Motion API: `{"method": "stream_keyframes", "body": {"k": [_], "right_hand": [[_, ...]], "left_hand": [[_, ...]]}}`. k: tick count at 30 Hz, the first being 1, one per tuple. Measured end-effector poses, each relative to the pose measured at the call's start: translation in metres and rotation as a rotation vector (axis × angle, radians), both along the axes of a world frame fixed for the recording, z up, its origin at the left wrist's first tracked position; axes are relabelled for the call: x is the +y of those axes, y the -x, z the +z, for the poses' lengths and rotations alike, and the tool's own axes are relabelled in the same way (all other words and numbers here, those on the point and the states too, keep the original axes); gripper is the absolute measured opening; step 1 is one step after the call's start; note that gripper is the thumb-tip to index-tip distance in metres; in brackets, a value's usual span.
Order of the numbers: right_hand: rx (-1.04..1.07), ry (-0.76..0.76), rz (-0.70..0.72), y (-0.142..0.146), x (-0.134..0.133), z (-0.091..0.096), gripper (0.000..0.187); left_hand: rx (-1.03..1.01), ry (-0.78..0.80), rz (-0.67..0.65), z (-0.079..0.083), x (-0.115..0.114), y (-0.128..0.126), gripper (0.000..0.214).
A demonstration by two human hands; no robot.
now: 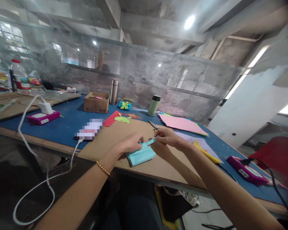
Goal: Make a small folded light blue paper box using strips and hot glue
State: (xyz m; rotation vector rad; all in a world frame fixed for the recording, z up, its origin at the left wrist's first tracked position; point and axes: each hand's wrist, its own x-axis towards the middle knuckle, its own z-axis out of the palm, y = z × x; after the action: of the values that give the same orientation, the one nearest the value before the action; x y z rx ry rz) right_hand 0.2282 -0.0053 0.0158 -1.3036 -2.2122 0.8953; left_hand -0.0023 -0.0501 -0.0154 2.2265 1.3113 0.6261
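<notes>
A folded piece of light-blue paper (142, 157) lies on the brown cardboard near the table's front edge. My left hand (132, 142) is closed on its upper left edge, fingers curled and partly hidden. My right hand (167, 137) pinches the end of a narrow light-blue paper strip (151, 141) that runs up from the folded paper. Whether strip and folded paper are one piece I cannot tell. Just beyond my right hand lie scissors (153, 125), blades pointing away, their handles partly covered by the hand.
Under the work is a cardboard sheet (105, 145). Left are a phone (90, 129) on a white cable and a purple power strip (43, 117). Behind stand a cardboard box (96, 103), a steel flask (114, 92) and a green cup (154, 106). Right are pink paper (183, 124) and a yellow glue gun (206, 152).
</notes>
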Motion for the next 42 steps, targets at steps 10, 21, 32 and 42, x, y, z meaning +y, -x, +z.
{"method": "stream_keyframes", "body": {"k": [10, 21, 32, 42], "right_hand": [[0.368, 0.299, 0.234, 0.006, -0.012, 0.005, 0.033], [0.502, 0.508, 0.199, 0.015, 0.005, -0.009, 0.032], [0.141, 0.193, 0.234, 0.018, 0.002, -0.004, 0.038], [-0.027, -0.035, 0.287, 0.025, -0.001, -0.009, 0.025]], "left_hand": [[-0.024, -0.004, -0.045, 0.0, 0.002, 0.0, 0.023], [0.001, -0.026, -0.055, 0.0, 0.003, 0.001, 0.028], [0.023, -0.015, -0.001, -0.001, 0.003, 0.001, 0.022], [-0.012, 0.005, -0.037, -0.005, 0.007, 0.002, 0.02]]}}
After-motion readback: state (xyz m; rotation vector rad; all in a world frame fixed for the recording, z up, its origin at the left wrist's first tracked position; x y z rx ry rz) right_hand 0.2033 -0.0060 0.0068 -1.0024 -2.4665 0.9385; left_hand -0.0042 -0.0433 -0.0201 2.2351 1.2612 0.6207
